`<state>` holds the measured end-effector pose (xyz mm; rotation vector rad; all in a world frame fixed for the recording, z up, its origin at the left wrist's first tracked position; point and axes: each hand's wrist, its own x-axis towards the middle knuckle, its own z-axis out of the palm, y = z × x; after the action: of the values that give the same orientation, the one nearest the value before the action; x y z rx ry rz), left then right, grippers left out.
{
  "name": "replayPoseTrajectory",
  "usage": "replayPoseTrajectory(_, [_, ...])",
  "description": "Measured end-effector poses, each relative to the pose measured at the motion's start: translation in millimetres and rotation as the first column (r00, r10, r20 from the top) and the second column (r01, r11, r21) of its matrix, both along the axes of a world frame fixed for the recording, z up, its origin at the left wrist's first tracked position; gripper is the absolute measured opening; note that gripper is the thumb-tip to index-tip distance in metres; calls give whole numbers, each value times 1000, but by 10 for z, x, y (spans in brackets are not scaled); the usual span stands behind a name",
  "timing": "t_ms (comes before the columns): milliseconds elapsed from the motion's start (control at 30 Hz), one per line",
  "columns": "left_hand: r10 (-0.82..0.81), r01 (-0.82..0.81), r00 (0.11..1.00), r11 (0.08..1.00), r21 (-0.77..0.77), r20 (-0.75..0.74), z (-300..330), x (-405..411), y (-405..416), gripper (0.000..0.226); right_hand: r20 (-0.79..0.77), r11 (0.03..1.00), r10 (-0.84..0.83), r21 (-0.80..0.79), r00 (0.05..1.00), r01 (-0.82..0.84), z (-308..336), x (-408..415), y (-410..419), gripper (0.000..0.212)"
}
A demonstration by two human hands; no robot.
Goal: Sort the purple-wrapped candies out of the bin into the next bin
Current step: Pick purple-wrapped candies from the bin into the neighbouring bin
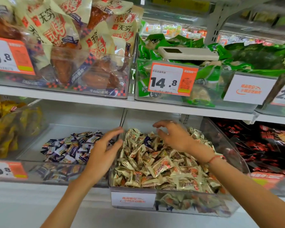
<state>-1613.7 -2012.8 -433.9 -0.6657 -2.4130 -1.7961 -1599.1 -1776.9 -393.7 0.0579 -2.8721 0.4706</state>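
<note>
Single head view, worn camera, wide-angle with bent edges. Looks forward and slightly down at store shelves, close range. Lower shelf (105, 104) bins sit centre frame within arm's reach; upper shelf bins fill the top. Forearms enter from the bottom edge.

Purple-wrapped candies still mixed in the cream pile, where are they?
Head view: purple-wrapped candies show near the back of the cream candy bin, between the left hand and right hand.
</note>
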Motion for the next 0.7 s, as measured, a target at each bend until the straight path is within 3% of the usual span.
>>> replayPoseTrajectory(100, [53, -52, 998, 997, 53, -19, 1, 11, 32, 35, 160, 990, -51, 137, 986, 29, -102, -513, -25, 33])
replayPoseTrajectory(233, [46, -44, 998, 998, 38, -39, -76, -81, 27, 39, 412, 933, -181, 359, 893, 24, -298, -906, -59, 39])
replayPoseTrajectory(367, [51, -52, 997, 998, -20, -51, -75, -94, 13, 39, 281, 925, -209, 368, 937, 96, -403, -915, -95, 37])
replayPoseTrajectory(467, [82, -105, 986, 983, -153, -146, -49, -65, -21, 34, 164, 965, -205, 199, 965, 171, -350, -707, -56, 25])
replayPoseTrajectory(567, [118, -199, 951, 941, -273, -286, 10, -9, -33, 38, 14, 980, -181, -80, 983, 181, -219, -361, -15, 8])
replayPoseTrajectory(633, [121, -214, 931, 945, -249, -343, 100, 49, 15, 40, 2, 924, -90, -373, 996, 84, -88, -109, -74, 10])
replayPoseTrajectory(700, [97, -199, 922, 950, -242, -376, 187, 83, 103, 44, -10, 831, -1, -556, 1000, -5, 45, 112, -174, 9])
